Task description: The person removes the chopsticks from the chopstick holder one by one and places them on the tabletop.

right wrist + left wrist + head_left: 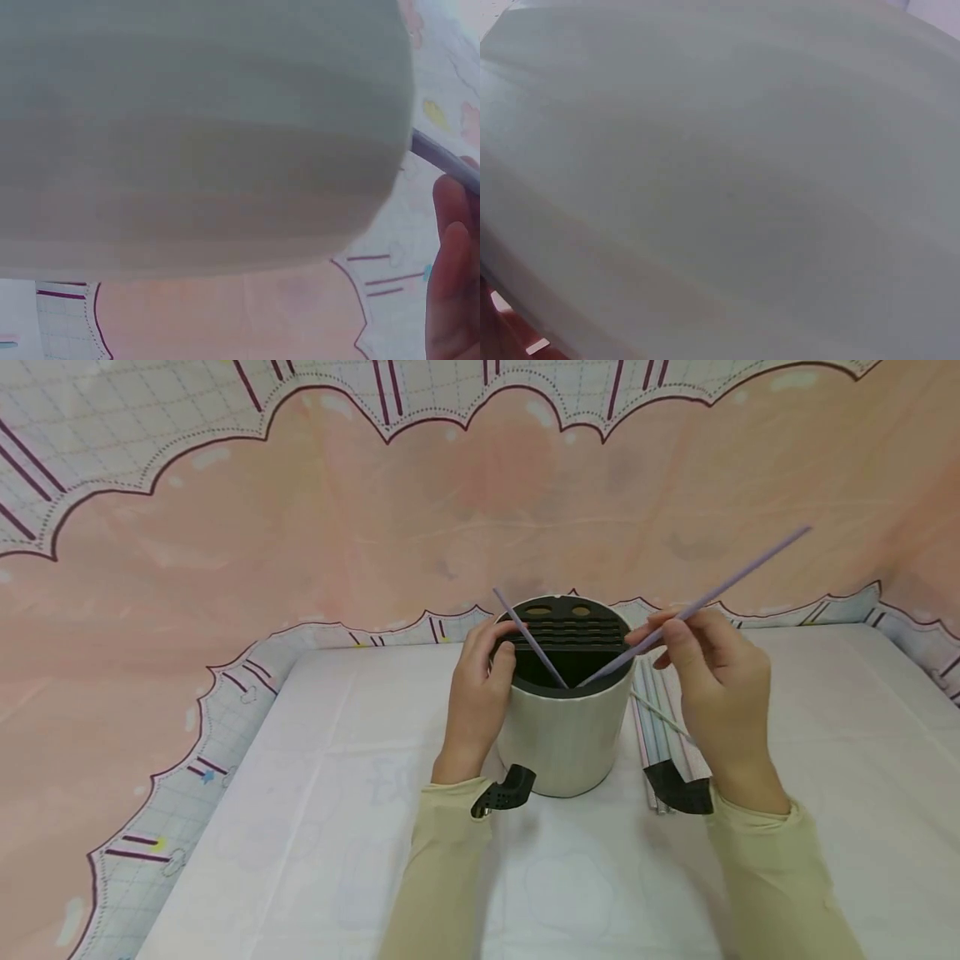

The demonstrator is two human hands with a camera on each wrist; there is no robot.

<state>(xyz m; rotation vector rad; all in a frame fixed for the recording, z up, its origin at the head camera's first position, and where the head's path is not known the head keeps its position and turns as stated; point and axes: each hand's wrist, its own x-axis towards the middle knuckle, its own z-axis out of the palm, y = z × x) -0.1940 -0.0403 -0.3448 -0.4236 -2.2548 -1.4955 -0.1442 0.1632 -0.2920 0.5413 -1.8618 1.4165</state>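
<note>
A white cylindrical holder with a black slotted top stands on the table in the head view. My left hand grips its left side, with the thumb near the rim. My right hand pinches a long, thin purple stick between thumb and fingers. This stick slants down to the left, its lower end at the holder's front opening. A second purple stick leans left out of the same opening. The holder's pale wall fills most of the left wrist view.
To the right of the holder lie several pastel sticks in a bundle, partly behind the right hand and wrist strap. A pale green stick lies crosswise over them. White cloth covers the table; a patterned pink sheet hangs behind.
</note>
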